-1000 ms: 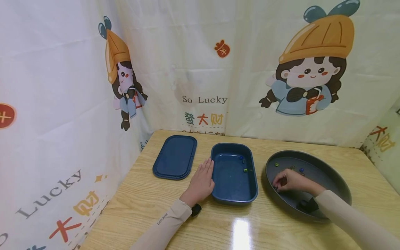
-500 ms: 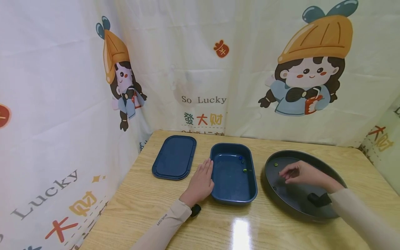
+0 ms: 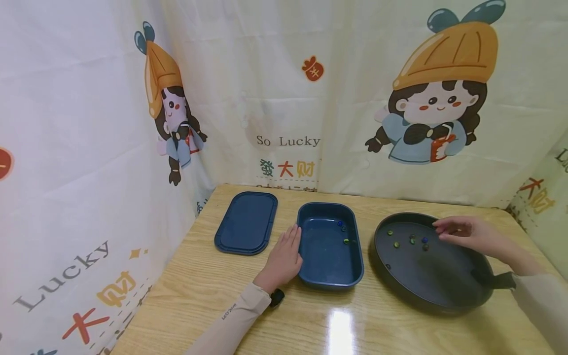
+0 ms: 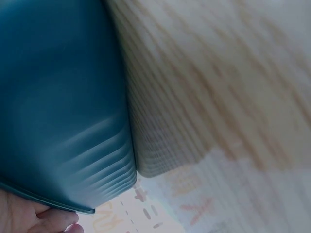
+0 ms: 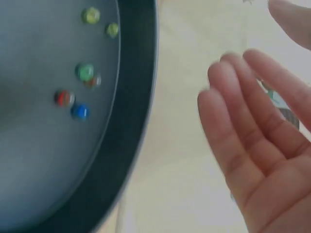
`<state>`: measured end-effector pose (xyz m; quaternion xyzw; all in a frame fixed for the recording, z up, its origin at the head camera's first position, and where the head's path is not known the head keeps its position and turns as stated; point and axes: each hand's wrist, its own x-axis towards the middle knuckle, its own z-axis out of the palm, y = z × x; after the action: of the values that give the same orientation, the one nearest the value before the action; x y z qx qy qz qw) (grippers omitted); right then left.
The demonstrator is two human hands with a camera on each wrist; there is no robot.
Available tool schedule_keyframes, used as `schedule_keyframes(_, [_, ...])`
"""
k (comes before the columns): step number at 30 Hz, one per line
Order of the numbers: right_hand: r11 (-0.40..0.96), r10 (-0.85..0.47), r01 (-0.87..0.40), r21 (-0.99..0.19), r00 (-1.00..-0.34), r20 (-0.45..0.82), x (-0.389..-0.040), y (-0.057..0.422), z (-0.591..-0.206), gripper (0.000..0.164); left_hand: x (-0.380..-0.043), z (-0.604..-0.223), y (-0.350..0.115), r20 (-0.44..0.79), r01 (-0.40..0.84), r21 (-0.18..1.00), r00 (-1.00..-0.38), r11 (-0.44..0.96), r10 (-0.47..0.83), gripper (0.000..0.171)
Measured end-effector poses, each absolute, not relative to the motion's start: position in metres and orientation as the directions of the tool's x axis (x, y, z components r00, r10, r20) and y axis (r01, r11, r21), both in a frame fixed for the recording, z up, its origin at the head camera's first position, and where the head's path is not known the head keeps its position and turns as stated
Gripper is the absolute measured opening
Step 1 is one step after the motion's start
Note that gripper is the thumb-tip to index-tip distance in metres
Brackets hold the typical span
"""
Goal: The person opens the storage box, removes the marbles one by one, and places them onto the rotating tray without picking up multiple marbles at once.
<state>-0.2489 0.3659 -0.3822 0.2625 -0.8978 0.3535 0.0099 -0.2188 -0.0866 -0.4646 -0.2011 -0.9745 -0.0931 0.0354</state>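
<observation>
A deep blue rectangular box (image 3: 330, 266) stands mid-table with several small marbles (image 3: 346, 241) along its right inner side. Against its left rim rests my left hand (image 3: 282, 259), fingers straight; the left wrist view shows fingertips (image 4: 56, 219) at the rim. To the right lies a round dark frying pan (image 3: 437, 276) holding several glass marbles, among them a blue marble (image 5: 80, 111), a green marble (image 5: 85, 72) and a red-brown marble (image 5: 63, 98). Beyond the pan's back right rim hovers my right hand (image 3: 477, 236), fingers loosely extended, with nothing in it.
A flat blue lid (image 3: 248, 222) lies on the wooden table (image 3: 177, 291), left of the box. The pan's handle (image 3: 503, 281) points right, close by my right sleeve. A printed curtain (image 3: 275, 74) hangs behind the table.
My right hand has risen from the pan's left inner side and moved right, past the back rim, uncovering marbles on the pan floor. My left hand stays at the box rim.
</observation>
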Motion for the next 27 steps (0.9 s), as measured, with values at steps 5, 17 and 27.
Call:
schedule_keyframes(5, [0.716, -0.426, -0.523, -0.462, -0.852, 0.304, -0.247, 0.379, -0.383, 0.021, -0.220, -0.465, -0.088, 0.103, 0.402, 0.163, -0.915, 0.901, 0.389, 0.061])
schedule_keyframes(17, [0.897, -0.377, -0.433, -0.088, -0.854, 0.358, -0.246, 0.396, -0.397, 0.026, -0.223, -0.464, -0.088, 0.096, 0.393, 0.163, -0.919, 0.905, 0.382, 0.061])
schedule_keyframes(27, [0.885, -0.457, -0.423, 0.194, -0.717, 0.526, -0.241, 0.415, -0.427, 0.037, -0.220, -0.463, -0.088, 0.086, 0.398, 0.164, -0.917, 0.902, 0.389, 0.061])
